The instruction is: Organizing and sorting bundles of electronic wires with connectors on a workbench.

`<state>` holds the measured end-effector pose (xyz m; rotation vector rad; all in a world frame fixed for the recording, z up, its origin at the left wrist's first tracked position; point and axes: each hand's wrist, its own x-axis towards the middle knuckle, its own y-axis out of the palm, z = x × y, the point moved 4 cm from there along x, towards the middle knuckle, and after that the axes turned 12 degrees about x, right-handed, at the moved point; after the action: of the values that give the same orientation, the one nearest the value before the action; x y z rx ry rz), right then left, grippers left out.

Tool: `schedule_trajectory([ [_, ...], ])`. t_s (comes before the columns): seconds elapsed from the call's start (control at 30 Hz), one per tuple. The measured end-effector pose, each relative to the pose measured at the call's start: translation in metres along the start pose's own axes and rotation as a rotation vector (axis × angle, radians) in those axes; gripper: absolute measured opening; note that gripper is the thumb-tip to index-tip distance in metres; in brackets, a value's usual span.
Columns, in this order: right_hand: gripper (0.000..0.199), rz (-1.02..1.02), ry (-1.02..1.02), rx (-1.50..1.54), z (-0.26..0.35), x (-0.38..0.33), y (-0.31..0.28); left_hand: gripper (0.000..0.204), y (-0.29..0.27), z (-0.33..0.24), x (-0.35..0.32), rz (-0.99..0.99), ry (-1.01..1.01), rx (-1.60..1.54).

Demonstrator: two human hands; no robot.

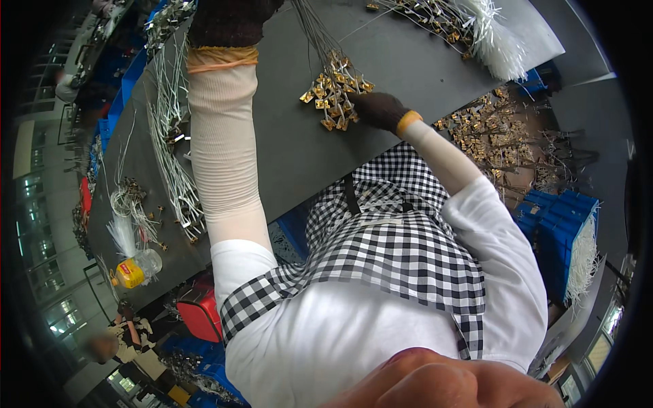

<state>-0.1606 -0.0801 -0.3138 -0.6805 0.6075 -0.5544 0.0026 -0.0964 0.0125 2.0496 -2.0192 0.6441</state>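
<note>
Both hands wear dark knit gloves with orange cuffs. My left hand reaches over the far side of the grey table at the top edge of the picture. Its fingers are cut off or hidden there, so what they hold does not show. A bundle of thin grey wires runs down from the top edge, right of that hand, and ends in a cluster of brass-coloured connectors on the table. My right hand is at the right side of this cluster, its fingers closed together on the connectors.
White wires lie along the table's left side, near a clear bottle with a yellow label. Clear plastic strands and more wires are at the far right. Many brass connectors and blue crates are beyond the right edge.
</note>
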Motion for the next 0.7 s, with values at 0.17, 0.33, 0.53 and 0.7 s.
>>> schedule_trajectory([
  [0.17, 0.054, -0.173, -0.008, 0.099, -0.016, -0.014, 0.006, 0.048, -0.002, -0.003, -0.003, -0.03, 0.007, -0.008],
  [0.33, 0.063, -0.067, 0.131, -0.074, 0.003, -0.005, 0.006, 0.048, 0.012, -0.013, -0.007, 0.007, 0.0, 0.096],
  [0.53, 0.044, -0.115, -0.025, 0.053, -0.019, -0.017, 0.016, 0.046, 0.0, -0.002, -0.001, 0.041, -0.087, -0.048],
  [0.7, 0.03, -0.487, 0.082, 0.296, -0.024, -0.016, -0.03, 0.047, -0.001, 0.001, 0.0, 0.04, -0.022, -0.057],
])
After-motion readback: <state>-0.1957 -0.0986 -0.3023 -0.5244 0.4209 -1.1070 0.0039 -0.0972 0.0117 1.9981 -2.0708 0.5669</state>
